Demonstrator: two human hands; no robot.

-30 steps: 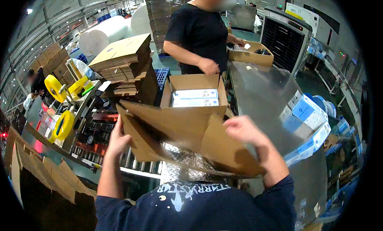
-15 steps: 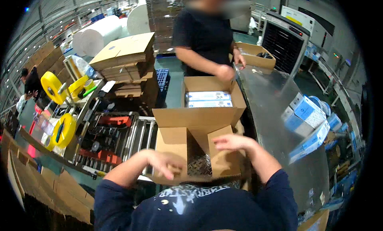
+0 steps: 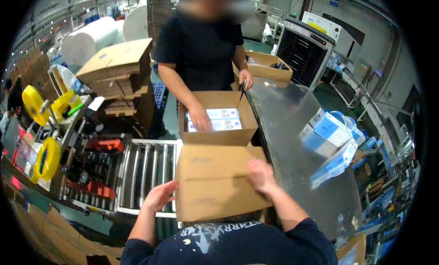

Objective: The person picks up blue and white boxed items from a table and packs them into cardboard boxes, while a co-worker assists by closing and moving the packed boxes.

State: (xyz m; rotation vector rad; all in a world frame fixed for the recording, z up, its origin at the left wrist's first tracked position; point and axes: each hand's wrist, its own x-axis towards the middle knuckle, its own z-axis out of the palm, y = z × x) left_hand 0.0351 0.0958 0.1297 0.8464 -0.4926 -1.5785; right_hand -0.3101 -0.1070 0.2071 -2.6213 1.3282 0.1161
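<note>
Cardboard, far left: a stack of flattened cartons (image 3: 116,75) stands behind the yellow tape rolls (image 3: 43,128); two rolls show clearly.
Roller conveyor (image 3: 146,173): metal rollers run just left of the closed box.
Left hand (image 3: 160,196): open and flat, fingers spread, resting against the lower left edge of the closed box; it holds nothing.
Closed box (image 3: 215,182): one brown carton with its flaps folded down, lying between the two hands, straight ahead of the person, partly on the conveyor and against the table edge.
Box axis: its long side runs left to right across the view, flat top facing up.
Right hand (image 3: 260,176): palm down, pressing on the top right of the closed box, fingers loosely spread; the grip is a flat press, not a clasp.
Open box (image 3: 215,116): one carton just beyond the closed box, touching it, with two white packs inside.
Co-worker's hand (image 3: 200,118): reaches into the open box.
Table (image 3: 292,128): steel, to the right, carrying several blue-and-white cartons (image 3: 331,137).
</note>
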